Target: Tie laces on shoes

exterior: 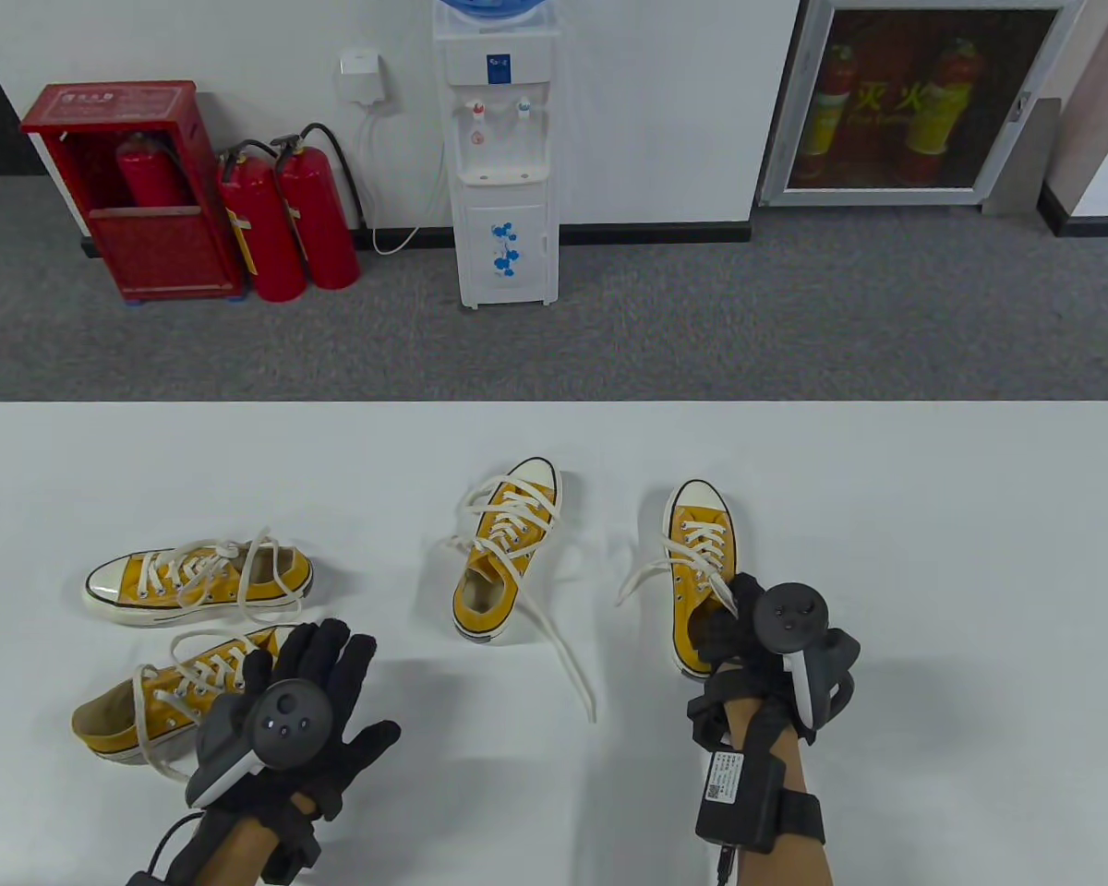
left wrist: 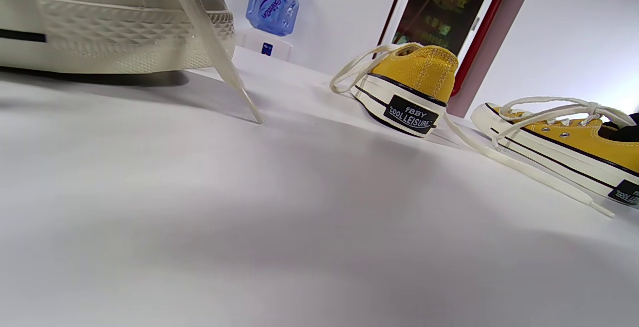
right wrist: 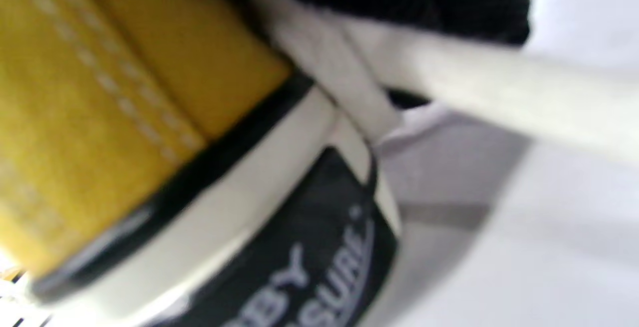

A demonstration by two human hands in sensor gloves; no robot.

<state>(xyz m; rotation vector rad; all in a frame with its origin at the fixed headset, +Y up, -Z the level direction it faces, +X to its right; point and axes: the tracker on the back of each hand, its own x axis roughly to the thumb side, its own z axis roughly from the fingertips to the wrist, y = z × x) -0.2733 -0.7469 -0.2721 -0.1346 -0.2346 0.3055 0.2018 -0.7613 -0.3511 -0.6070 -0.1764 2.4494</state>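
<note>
My left hand [exterior: 319,688] lies flat on the table [exterior: 933,517], fingers spread, holding nothing, just right of the near left shoe [exterior: 162,692], whose laces are loose. My right hand [exterior: 748,637] sits at the heel of the right shoe [exterior: 702,554], fingers curled on a lace there; how firmly I cannot tell. Left of that shoe lies the middle shoe [exterior: 503,563], untied, one long lace [exterior: 568,655] trailing toward me across the table between my hands. Far left of it, a fourth shoe [exterior: 198,577] lies side-on. Behind the table stand a water dispenser [exterior: 503,157] and red extinguishers [exterior: 286,221]. Only the left wrist view shows the heel label [left wrist: 411,116] on the middle shoe; the right wrist view is a blurred close-up of heel and lace.
</note>
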